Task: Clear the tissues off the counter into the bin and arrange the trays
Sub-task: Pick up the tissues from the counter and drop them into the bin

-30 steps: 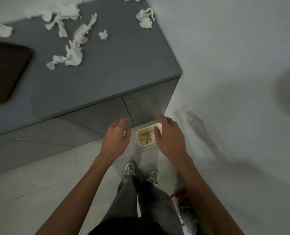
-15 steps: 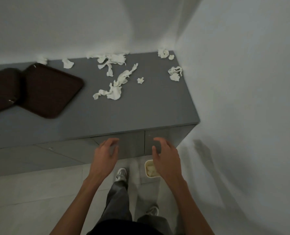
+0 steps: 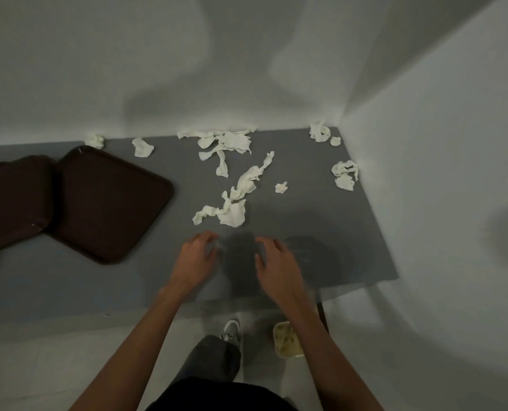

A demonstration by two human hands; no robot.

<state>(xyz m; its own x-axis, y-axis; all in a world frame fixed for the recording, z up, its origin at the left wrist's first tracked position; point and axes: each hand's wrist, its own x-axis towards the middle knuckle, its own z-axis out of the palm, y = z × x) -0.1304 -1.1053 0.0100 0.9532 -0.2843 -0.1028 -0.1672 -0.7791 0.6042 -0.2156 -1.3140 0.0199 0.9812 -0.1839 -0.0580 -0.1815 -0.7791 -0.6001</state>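
From the head camera, a grey counter [image 3: 306, 209] runs into a corner between white walls, with crumpled white tissues strewn over its right half. The long twisted tissue [image 3: 235, 203] lies nearest the person, about mid-depth on the counter, and a small wad [image 3: 281, 187] sits just to its right, apart from it. A torn cluster [image 3: 229, 142] rests against the back wall. A pair of scraps [image 3: 319, 133] sits in the far right corner, and a looped piece [image 3: 346, 175] lies along the right wall. Two more bits [image 3: 142, 147] lie at the back, near the trays. On the left, a dark brown tray [image 3: 104, 200] sits skewed, one corner pointing at the front edge. A second brown tray [image 3: 12, 200] overlaps its left side, and I cannot tell which lies on top. The left hand [image 3: 195, 258] and the right hand [image 3: 276, 265] hover side by side above the bare front strip of the counter, short of the long twisted tissue. Their fingers are loosely curled and spread, and they grasp nothing. Down on the pale floor, below the counter's right end, stands a cream bin [image 3: 287, 341] with pale scraps inside, partly hidden by the right forearm. A light shoe [image 3: 230, 329] and a grey trouser leg show just left of it.
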